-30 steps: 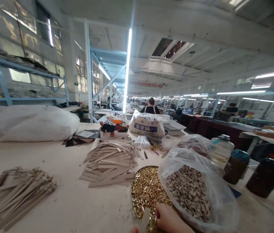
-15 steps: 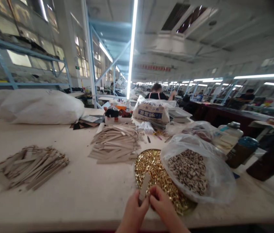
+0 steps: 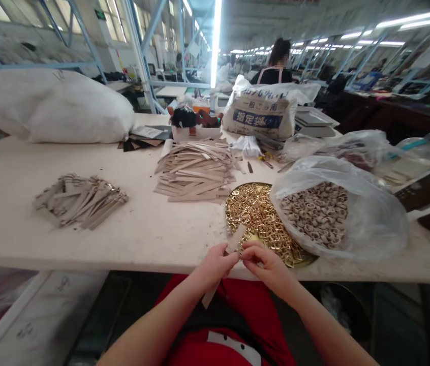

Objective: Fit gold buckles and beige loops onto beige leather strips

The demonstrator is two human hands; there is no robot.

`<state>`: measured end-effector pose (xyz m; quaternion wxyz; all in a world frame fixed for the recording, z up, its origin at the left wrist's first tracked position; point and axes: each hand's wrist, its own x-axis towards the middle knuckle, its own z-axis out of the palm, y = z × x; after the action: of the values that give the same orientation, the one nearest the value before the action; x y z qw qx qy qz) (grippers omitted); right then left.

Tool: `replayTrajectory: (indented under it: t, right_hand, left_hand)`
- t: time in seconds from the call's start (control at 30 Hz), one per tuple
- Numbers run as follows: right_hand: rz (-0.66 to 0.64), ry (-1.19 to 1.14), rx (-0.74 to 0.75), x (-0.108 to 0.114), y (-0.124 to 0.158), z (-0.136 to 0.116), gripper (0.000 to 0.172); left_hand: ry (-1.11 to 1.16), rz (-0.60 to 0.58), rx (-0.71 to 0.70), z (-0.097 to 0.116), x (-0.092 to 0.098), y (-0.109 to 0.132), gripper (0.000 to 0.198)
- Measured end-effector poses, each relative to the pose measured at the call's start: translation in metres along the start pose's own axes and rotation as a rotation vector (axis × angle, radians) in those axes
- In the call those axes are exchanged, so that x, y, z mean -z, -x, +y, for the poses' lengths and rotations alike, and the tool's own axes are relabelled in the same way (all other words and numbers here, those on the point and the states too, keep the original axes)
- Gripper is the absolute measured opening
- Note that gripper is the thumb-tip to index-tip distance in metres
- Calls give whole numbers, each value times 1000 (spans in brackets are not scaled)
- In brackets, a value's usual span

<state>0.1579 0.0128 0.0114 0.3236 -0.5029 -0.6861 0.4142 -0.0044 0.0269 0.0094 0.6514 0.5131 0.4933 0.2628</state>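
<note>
- Nearest I see a red garment (image 3: pixel 215 325) on the person's own torso, with both bare forearms reaching up from it to the worktop's near edge.
- The left grip (image 3: pixel 215 264) is pressed together, pinching a long pale beige leather strip (image 3: pixel 236 238), one end up over the tray and the other hanging down past the worktop edge.
- The right grip (image 3: pixel 266 267) sits just beside it, fingers curled in towards the strip; I can't tell if it holds the strip or something small.
- Since the last look, both grips have drawn back from over the tray to the worktop's near edge.
- Just beyond is a round tray with a gold-coloured rim (image 3: pixel 306 260), heaped with small gold-coloured metal buckles (image 3: pixel 255 216).
- To its right, a clear plastic bag (image 3: pixel 375 223) holds small beige rings (image 3: pixel 314 213).
- On the cream worktop (image 3: pixel 142 239), a loose stack of beige strips (image 3: pixel 195 175) lies ahead and a smaller bundle of strips (image 3: pixel 80 201) to the left.
- Farther off are a large white sack (image 3: pixel 51 107), a printed woven sack (image 3: pixel 258 114) and, behind that, a co-worker in a pink-strapped apron (image 3: pixel 274 68).
</note>
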Motion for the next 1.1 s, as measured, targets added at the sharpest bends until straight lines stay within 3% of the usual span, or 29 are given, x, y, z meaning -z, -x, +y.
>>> replayTrajectory:
  t: [0.2, 0.33, 0.43, 0.53, 0.73, 0.87, 1.0, 1.1]
  right_hand:
    - [-4, -238, -116, -9, -4, 8, 13]
    - [182, -716, -275, -11, -6, 10, 17]
    - [353, -1107, -402, -10, -9, 10, 27]
    - [375, -1291, -492, -11, -10, 10, 31]
    - [348, -1345, -532, -19, -3, 9, 26]
    - [360, -1312, -540, -17, 0, 12, 21]
    - [292, -1285, -569, -20, 2, 13, 23]
    - [266, -1209, -518, -32, 5, 7, 23]
  left_hand:
    - [62, -85, 21, 1, 3, 3, 19]
    - [195, -77, -11, 5, 5, 6, 33]
    - [23, -39, -15, 2, 7, 10, 30]
    - [-278, -9, -112, -3, 9, 14, 26]
    - [-639, 52, -231, -3, 12, 18, 26]
    - [-705, 22, -250, -2, 14, 20, 27]
    - [-757, 22, -270, 0, 16, 23, 25]
    - [-658, 30, -253, 0, 11, 22, 23]
